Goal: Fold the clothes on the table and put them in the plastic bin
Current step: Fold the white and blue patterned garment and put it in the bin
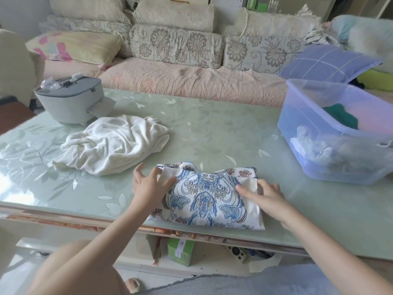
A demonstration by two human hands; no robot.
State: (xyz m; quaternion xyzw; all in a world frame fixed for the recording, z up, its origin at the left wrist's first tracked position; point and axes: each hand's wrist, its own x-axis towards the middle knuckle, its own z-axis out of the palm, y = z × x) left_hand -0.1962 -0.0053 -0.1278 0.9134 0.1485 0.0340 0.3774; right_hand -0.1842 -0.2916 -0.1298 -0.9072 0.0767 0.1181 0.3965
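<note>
A folded white garment with a blue and brown pattern (207, 196) lies at the front edge of the table. My left hand (148, 184) rests on its left side with fingers spread. My right hand (263, 194) lies flat on its right side, fingers straight and pointing left. A crumpled white garment (112, 143) lies unfolded to the back left. The clear bluish plastic bin (308, 116) stands on the table at the right and holds several folded clothes, among them a dark green piece (342, 116).
A grey lidded appliance (68, 101) stands at the table's back left. The pale green glass table (212, 128) has a lower shelf with small items. A sofa (180, 67) with cushions runs behind the table. My knees show at the bottom.
</note>
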